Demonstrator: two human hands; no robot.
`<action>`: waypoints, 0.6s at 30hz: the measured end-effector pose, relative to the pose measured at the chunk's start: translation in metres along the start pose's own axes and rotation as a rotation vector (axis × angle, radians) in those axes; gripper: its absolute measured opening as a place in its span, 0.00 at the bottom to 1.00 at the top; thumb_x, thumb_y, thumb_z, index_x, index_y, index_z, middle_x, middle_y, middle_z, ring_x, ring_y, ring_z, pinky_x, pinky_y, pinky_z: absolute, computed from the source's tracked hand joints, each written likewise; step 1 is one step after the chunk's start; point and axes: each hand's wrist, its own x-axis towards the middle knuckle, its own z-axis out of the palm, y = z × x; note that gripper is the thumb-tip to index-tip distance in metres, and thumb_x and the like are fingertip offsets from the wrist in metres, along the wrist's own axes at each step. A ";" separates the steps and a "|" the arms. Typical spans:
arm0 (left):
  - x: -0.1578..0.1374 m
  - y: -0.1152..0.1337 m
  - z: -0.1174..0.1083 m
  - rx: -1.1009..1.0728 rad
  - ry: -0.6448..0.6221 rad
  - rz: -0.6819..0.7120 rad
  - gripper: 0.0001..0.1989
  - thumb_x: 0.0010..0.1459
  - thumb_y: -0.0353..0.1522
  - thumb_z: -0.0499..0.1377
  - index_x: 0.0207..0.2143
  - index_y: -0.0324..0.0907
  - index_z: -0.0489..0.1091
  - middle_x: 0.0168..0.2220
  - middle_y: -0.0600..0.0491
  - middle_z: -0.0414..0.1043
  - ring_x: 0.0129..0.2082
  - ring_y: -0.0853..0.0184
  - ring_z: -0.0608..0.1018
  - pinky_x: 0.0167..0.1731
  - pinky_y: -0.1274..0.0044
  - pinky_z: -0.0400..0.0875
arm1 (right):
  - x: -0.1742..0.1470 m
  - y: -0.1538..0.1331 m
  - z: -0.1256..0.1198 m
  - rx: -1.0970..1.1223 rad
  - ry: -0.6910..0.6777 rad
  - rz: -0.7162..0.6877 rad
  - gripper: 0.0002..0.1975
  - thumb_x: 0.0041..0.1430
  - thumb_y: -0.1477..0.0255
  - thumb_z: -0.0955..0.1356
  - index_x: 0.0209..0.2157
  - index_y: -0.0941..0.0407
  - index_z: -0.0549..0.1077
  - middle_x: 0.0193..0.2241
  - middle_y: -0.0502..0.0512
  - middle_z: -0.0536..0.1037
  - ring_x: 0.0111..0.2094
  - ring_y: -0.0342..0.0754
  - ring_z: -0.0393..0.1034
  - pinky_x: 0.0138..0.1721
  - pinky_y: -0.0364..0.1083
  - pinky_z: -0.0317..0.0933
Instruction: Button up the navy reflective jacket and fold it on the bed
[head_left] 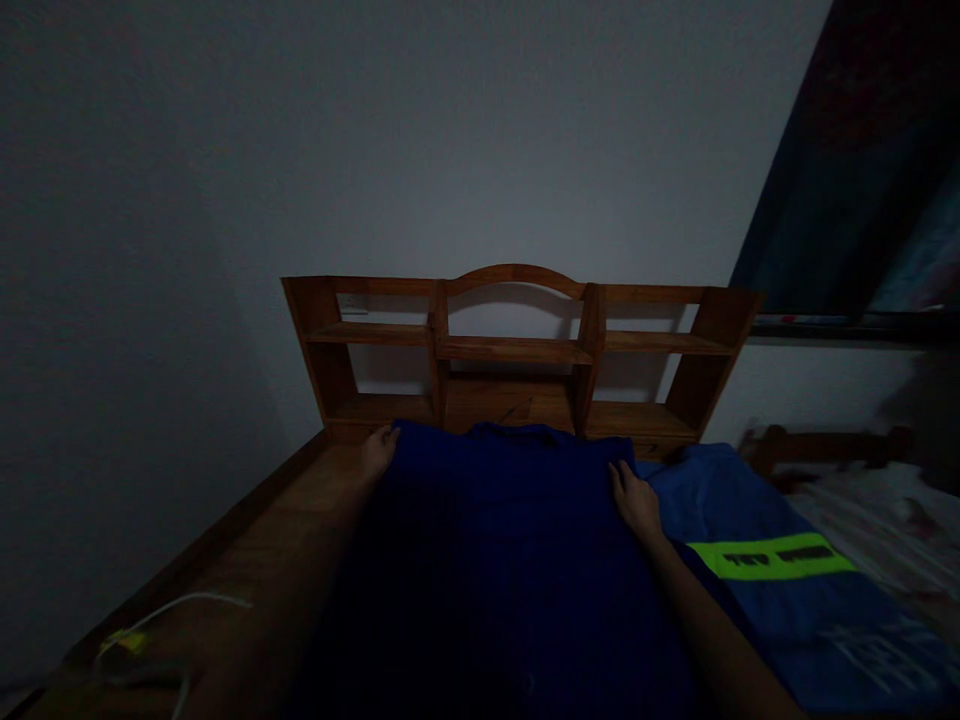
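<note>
The room is dark. A big dark blue cloth (pixel 495 560) lies spread out on a wooden bed top (pixel 285 540), right in the middle of the view. Its far edge reaches almost to the wooden headboard with shelves (pixel 517 350), which stands against the pale wall (pixel 375 140).

The left hand (pixel 377 450) is at the far left corner of the dark blue cloth. Its fingers are curled in and touch the edge of the cloth there. It looks like they pinch the corner, but it is too dark to be sure.

The right hand (pixel 636 500) lies flat on the cloth near its far right corner. Its fingers are stretched out and close together, pressing down on the cloth, not wrapped around anything.

Just to the right of the dark cloth lies a lighter blue piece of cloth (pixel 795 620). It has a bright yellow-green stripe (pixel 772 556) across it with dark letters on it (too blurry to read). The two blue pieces touch along their sides.

Near the lower left, a thin white cable (pixel 180 603) lies on the wood, with a small yellow thing (pixel 126 640) at its end. Far to the right, some pale bedding (pixel 885 530) shows, and it is blurry.
</note>
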 end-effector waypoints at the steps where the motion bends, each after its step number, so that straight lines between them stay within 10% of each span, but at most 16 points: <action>1: 0.002 0.001 0.002 0.021 0.035 -0.010 0.23 0.64 0.40 0.43 0.46 0.33 0.68 0.44 0.40 0.74 0.43 0.59 0.76 0.41 0.74 0.68 | 0.000 0.000 0.000 -0.003 0.005 -0.005 0.22 0.69 0.59 0.50 0.49 0.55 0.65 0.30 0.57 0.78 0.32 0.49 0.74 0.31 0.42 0.57; 10: -0.034 0.010 0.020 0.315 0.173 0.090 0.30 0.63 0.45 0.42 0.56 0.31 0.58 0.53 0.32 0.63 0.53 0.48 0.68 0.49 0.62 0.62 | 0.003 -0.002 0.005 -0.067 0.015 0.013 0.22 0.68 0.57 0.51 0.45 0.56 0.67 0.29 0.59 0.77 0.30 0.49 0.74 0.30 0.43 0.57; 15: -0.082 -0.020 0.031 0.435 -0.148 0.511 0.23 0.62 0.36 0.46 0.59 0.47 0.58 0.64 0.46 0.53 0.65 0.54 0.50 0.58 0.59 0.51 | 0.002 -0.004 0.003 -0.086 0.010 0.043 0.22 0.67 0.57 0.52 0.45 0.56 0.67 0.29 0.60 0.77 0.32 0.50 0.74 0.33 0.44 0.59; 18: -0.097 -0.053 0.032 0.522 -0.234 0.497 0.24 0.60 0.29 0.45 0.58 0.47 0.61 0.65 0.47 0.50 0.66 0.53 0.47 0.58 0.56 0.49 | -0.002 -0.007 -0.001 -0.106 0.017 0.079 0.23 0.67 0.57 0.52 0.44 0.58 0.67 0.29 0.62 0.77 0.32 0.52 0.74 0.33 0.46 0.61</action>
